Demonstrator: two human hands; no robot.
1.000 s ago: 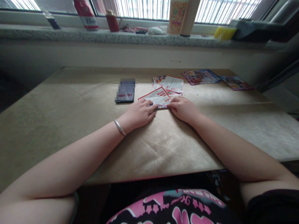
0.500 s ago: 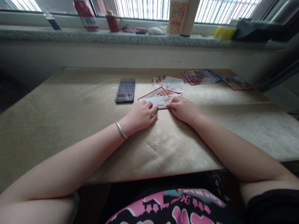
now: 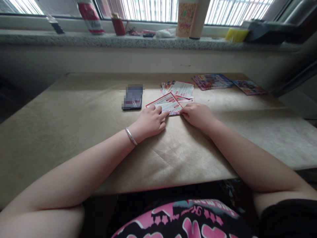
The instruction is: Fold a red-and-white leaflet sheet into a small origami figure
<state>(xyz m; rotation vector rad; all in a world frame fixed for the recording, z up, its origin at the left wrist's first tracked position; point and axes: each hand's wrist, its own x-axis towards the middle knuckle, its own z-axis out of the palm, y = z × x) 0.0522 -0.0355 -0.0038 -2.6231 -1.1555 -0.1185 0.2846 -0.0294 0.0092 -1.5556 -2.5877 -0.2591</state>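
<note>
A white printed paper sheet (image 3: 165,101) with a red border lies on the table, its near edge folded up in a narrow colourful strip. My left hand (image 3: 151,121), with a silver bangle on the wrist, holds the sheet down from the left. Its fingers are bent, and the index fingertip presses on the folded strip. At the strip's right end my right hand (image 3: 196,114) pinches the corner between thumb and fingers. Just behind lies a loose pile of similar printed sheets (image 3: 182,88).
A dark phone (image 3: 133,97), partly pixelated, lies left of the sheet. Two stacks of colourful printed papers, a larger one (image 3: 212,81) and a smaller one (image 3: 249,87), sit at the back right. The windowsill (image 3: 138,41) behind holds a can (image 3: 91,18), cups and a yellow object (image 3: 236,34).
My right hand has shifted slightly right along the folded edge. The left index finger now reaches a little farther along the strip. The sheet stays nearly in place.
</note>
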